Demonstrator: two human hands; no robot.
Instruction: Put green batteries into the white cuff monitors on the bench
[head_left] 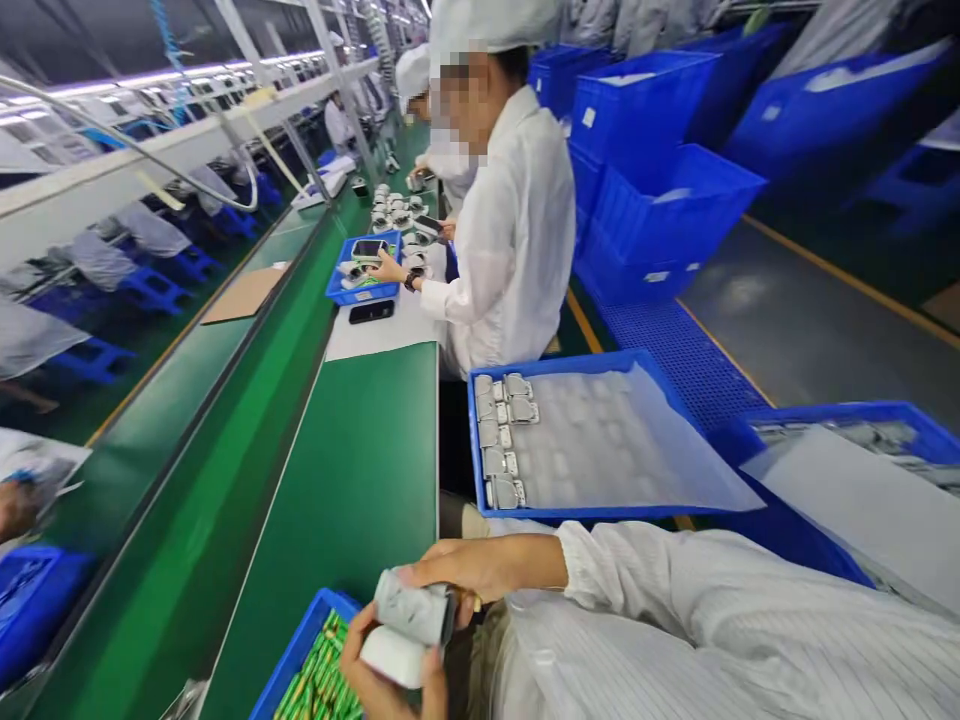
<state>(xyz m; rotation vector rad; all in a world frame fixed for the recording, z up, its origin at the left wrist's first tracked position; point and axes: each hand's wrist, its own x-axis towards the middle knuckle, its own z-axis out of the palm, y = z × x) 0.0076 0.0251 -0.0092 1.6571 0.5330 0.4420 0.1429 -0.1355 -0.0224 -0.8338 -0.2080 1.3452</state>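
My right hand [480, 568] is closed on a light grey plastic housing [411, 606] with a darker open end. Thumb and fingers of my left hand [367, 680] wrap round a smooth white rounded plastic part [394, 656]. The two parts touch, the grey one above the white; whether they are joined I cannot tell. A small yellowish bit shows at my right fingertips, too small to name. Just beside my left hand stands a blue bin [289, 655] of narrow green pieces [319, 668], which look like small circuit boards.
A blue tray [474, 440] with rows of grey-white housings [495, 435], partly under a translucent sheet [600, 440], lies beyond my right arm. Farther up the green bench [367, 430], a co-worker [510, 230] handles devices over a blue bin [367, 295]. Blue crates [667, 200] stand stacked behind.
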